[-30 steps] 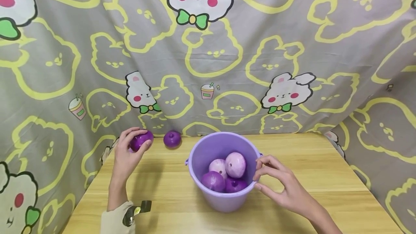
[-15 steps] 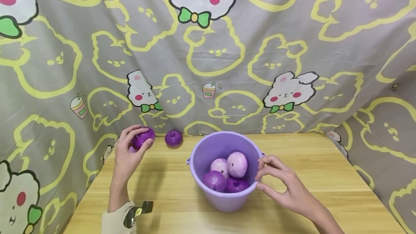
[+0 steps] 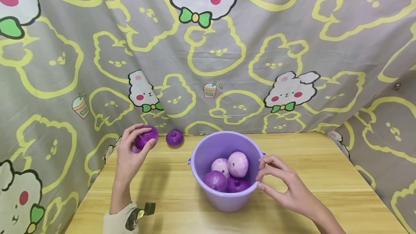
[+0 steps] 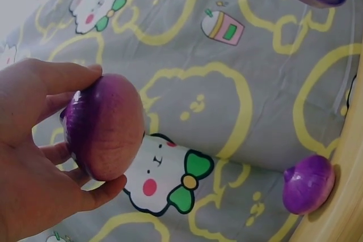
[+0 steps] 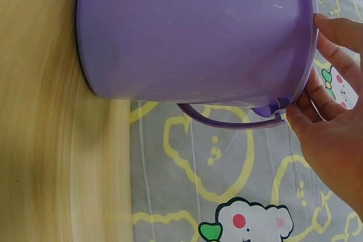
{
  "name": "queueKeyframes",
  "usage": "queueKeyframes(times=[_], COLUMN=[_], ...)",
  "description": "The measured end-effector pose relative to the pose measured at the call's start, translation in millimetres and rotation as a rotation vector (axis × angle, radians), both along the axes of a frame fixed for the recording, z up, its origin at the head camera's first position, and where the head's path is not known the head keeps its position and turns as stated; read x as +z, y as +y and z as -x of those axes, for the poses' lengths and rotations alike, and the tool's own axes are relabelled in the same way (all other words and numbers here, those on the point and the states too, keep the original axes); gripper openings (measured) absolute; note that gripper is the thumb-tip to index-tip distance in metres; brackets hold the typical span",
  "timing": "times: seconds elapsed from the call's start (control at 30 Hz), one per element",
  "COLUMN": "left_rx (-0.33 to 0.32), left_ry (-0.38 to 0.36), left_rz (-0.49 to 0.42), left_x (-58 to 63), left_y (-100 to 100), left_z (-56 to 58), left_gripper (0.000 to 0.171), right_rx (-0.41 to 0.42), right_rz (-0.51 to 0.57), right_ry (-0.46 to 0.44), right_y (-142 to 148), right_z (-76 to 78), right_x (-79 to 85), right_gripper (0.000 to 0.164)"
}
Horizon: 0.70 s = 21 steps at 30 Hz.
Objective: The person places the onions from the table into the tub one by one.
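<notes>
In the head view my left hand (image 3: 131, 149) grips a glossy purple onion (image 3: 147, 137) at the back left, raised off the table. The left wrist view shows the thumb and fingers curled round this onion (image 4: 108, 128). Just to its right a second purple onion (image 3: 174, 138) rests near the back edge of the table. A lilac bucket (image 3: 227, 203) stands upright near the middle, with several onions inside, some dark purple and some pale. At its right side my right hand (image 3: 287, 187) pinches the rim; the right wrist view shows the fingertips on the rim (image 5: 312, 43).
The wooden table (image 3: 175, 190) ends at a grey curtain (image 3: 221, 60) printed with cartoon animals. The bucket's handle (image 5: 227, 123) hangs down on the far side in the right wrist view.
My left hand has lifted the onion slightly and shifted a little to the right. The right hand stays at the bucket's rim, and the bucket keeps its place.
</notes>
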<state>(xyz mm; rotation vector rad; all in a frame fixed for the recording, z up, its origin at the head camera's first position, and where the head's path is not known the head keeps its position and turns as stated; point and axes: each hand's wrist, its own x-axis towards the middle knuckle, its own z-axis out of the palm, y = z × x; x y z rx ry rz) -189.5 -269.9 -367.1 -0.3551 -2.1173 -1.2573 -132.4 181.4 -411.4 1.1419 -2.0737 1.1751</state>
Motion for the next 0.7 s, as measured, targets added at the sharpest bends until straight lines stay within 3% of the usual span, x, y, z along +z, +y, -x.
queueKeyframes(times=[0.7], left_rx=[-0.137], left_ry=[0.054], left_rz=[-0.071], left_x=[8.6], left_y=[14.2], left_z=[-7.8], left_gripper=[0.035], right_rx=[0.007], right_rz=[0.01], right_ry=[-0.001], right_y=[-0.8], right_z=[-0.3], right_x=[0.1], right_gripper=[0.045])
